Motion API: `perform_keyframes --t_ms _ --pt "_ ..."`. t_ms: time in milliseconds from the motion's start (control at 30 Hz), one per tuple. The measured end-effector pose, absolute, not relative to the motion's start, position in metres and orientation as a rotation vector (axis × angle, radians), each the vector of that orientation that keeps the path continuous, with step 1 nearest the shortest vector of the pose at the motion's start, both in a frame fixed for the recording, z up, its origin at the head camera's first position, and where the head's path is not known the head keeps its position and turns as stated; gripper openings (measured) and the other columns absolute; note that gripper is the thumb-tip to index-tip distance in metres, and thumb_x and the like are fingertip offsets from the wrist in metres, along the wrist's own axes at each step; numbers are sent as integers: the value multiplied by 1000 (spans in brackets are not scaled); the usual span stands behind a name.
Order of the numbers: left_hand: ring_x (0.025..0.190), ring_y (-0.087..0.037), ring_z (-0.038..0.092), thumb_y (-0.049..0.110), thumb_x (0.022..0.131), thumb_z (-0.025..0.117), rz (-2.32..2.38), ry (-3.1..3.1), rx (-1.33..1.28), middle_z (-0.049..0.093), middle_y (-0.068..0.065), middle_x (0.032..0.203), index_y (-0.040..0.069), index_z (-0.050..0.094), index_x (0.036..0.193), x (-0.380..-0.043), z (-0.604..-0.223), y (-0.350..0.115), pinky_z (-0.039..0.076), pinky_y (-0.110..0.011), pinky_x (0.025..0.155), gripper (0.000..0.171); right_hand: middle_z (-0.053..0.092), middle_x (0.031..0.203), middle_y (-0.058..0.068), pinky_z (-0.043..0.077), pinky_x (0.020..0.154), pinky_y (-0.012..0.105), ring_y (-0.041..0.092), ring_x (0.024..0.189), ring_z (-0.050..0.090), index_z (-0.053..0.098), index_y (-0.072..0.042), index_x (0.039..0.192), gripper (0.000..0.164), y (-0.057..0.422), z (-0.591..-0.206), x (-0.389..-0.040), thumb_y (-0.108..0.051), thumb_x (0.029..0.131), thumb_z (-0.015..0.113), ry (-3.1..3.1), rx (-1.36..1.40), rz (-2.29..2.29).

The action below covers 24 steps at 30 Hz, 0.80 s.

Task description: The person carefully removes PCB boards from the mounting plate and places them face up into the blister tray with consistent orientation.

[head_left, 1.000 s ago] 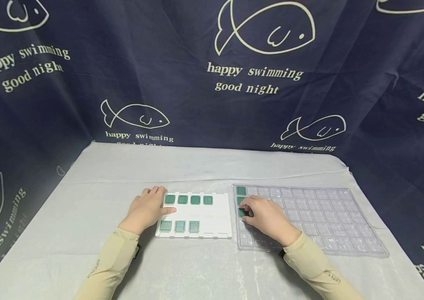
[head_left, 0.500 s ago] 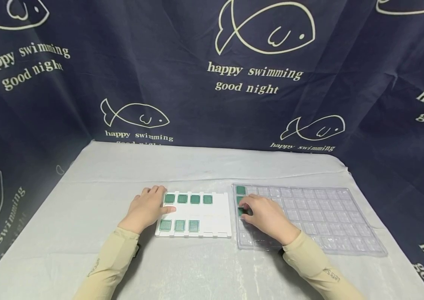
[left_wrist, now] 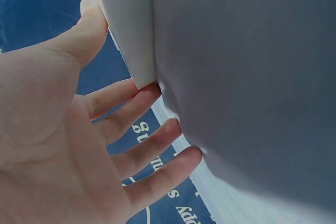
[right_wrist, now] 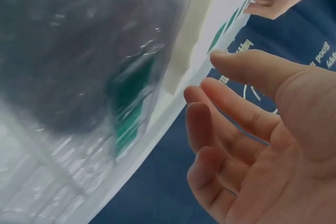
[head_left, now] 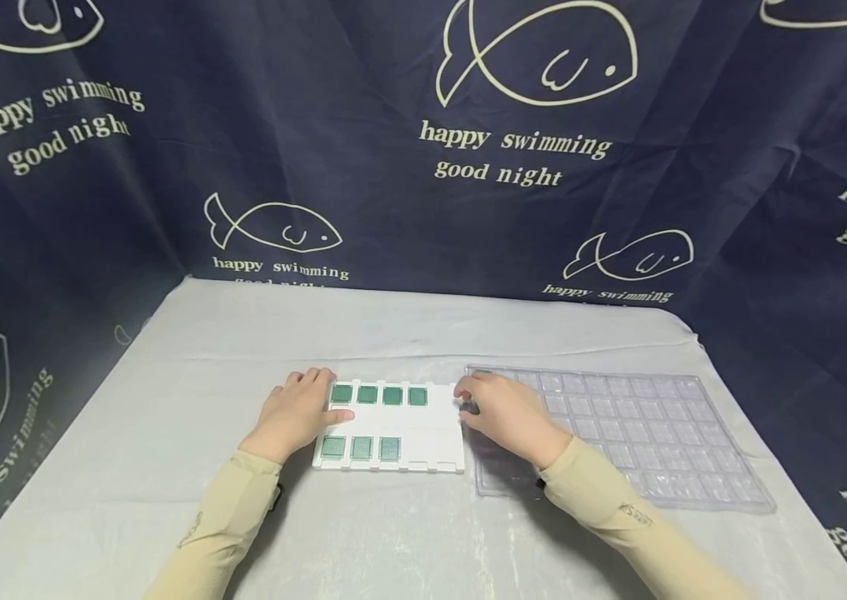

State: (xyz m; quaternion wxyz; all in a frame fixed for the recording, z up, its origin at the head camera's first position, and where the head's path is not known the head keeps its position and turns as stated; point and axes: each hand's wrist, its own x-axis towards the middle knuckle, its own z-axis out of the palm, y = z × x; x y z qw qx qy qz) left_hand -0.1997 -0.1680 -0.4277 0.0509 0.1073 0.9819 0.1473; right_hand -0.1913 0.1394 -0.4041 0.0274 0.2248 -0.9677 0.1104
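While left hand (head_left: 294, 417) touches white tray (head_left: 431, 427), fingers loose | right hand (head_left: 506, 412): grasp unclear

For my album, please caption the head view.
Left hand on a white tray of green squares, right hand over the edge of a clear tray.

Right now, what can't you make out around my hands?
Head view: whether your right hand pinches anything; the hand itself hides it.
Head view: some leftmost cells of the clear tray, behind that hand.
Head view: part of the white tray, covered by your left hand.
Right wrist view: the clear tray's finer detail, blurred.
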Motion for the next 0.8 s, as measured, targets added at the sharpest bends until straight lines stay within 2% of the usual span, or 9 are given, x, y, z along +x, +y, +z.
perform_keyframes --t_ms 367,800 --pt "124 -42 55 47 90 73 443 2981 301 60 -17 137 4 54 139 -198 -424 -166 48 -61 102 68 74 105 -1 61 71 33 18 91 73 72 -13 113 29 105 -399 -212 -21 86 81 -2966 856 318" --pt "122 -41 56 47 89 74 436 2992 298 62 -16 133 5 55 136 -198 -425 -166 48 -61 102 66 73 101 1 58 61 32 17 82 71 73 -12 112 35 83 -410 -220 -29 84 85 -2989 866 221"
